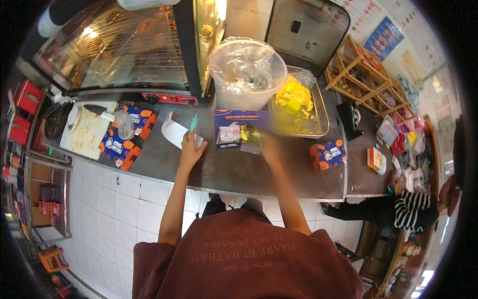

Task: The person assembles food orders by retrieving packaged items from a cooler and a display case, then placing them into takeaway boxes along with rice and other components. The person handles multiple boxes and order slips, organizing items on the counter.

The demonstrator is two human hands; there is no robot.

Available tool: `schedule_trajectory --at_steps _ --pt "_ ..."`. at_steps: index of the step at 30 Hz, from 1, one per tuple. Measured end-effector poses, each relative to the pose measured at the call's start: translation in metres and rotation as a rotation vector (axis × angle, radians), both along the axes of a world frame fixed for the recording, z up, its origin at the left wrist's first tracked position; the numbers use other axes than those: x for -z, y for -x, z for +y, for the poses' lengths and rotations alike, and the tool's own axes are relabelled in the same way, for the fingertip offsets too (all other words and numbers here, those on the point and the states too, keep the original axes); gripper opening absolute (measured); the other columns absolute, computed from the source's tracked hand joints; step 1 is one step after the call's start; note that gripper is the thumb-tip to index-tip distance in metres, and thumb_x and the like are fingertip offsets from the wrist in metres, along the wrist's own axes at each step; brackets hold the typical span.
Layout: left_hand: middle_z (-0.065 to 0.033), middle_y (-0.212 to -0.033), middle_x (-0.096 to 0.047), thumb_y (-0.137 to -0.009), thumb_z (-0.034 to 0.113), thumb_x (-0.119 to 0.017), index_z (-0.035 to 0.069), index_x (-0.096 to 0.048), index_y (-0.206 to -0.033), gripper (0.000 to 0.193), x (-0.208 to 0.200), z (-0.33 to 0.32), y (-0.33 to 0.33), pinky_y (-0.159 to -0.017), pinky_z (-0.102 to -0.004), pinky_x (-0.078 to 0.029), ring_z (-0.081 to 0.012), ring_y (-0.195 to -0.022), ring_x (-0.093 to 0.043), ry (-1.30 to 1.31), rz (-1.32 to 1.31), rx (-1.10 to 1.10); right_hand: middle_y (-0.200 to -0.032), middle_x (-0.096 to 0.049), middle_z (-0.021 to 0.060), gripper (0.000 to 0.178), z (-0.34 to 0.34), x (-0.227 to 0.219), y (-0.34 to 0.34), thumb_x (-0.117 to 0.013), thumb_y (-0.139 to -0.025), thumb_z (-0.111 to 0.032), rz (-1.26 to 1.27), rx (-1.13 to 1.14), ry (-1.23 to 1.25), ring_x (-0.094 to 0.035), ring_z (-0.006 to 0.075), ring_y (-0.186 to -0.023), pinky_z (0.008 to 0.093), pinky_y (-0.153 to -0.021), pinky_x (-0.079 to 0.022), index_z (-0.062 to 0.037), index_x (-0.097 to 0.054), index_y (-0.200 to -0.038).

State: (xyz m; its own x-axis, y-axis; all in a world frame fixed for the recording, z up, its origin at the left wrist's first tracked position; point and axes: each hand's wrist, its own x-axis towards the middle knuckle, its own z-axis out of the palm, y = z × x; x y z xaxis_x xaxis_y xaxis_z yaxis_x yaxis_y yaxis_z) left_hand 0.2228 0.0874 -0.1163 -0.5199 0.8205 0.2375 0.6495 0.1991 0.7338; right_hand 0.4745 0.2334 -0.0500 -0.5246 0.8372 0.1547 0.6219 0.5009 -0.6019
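Note:
My left hand (pixel 189 149) rests on the dark counter with its fingers and thumb spread. Just beyond its fingertips lie a white flat blade-like piece (pixel 175 131) and a teal handle (pixel 194 122); whether the two are joined I cannot tell. An open blue box (pixel 241 115) stands between my hands, with a white paper-wrapped packet (pixel 230 133) and some yellow-green food (pixel 249 134) in it. Beside the box's right edge, my right hand (pixel 270 148) is smeared by motion, its fingers unclear. A metal tray (pixel 322 119) of yellow rice (pixel 294 94) with a lime-green cup (pixel 294 105) sits beyond it.
Behind the box stands a white bucket (pixel 234 94) lined with clear plastic. A glass-fronted warmer (pixel 119 55) fills the back left. Closed boxes (pixel 119 149) and a cutting board (pixel 87 132) lie left; another box (pixel 328 155) is right. A person in stripes (pixel 413 210) is at far right.

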Motion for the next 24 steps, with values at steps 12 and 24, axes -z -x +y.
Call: schedule_trajectory --at_steps 12,24 --pt "-0.0206 -0.137 -0.032 -0.068 0.009 -0.073 0.002 -0.014 -0.139 0.092 -0.042 0.075 -0.089 -0.103 -0.0393 -0.030 -0.0321 -0.124 -0.037 -0.366 -0.445 0.319 -0.105 -0.055 0.0184 0.071 -0.044 -0.014 -0.044 -0.065 -0.073 -0.004 0.427 0.298 -0.180 -0.049 0.0332 -0.110 0.0406 -0.091 -0.040 -0.0034 -0.033 -0.136" --pt "-0.0213 -0.139 -0.032 -0.078 -0.003 -0.051 0.006 -0.041 -0.131 0.054 -0.076 0.028 -0.071 -0.103 -0.0375 -0.032 -0.0351 -0.123 -0.041 0.189 -0.379 0.632 -0.135 -0.040 0.0135 0.069 -0.008 0.010 -0.113 -0.061 -0.070 0.007 0.079 -0.297 0.240 -0.046 0.0292 -0.119 0.0354 -0.092 -0.044 -0.0209 -0.044 -0.131"
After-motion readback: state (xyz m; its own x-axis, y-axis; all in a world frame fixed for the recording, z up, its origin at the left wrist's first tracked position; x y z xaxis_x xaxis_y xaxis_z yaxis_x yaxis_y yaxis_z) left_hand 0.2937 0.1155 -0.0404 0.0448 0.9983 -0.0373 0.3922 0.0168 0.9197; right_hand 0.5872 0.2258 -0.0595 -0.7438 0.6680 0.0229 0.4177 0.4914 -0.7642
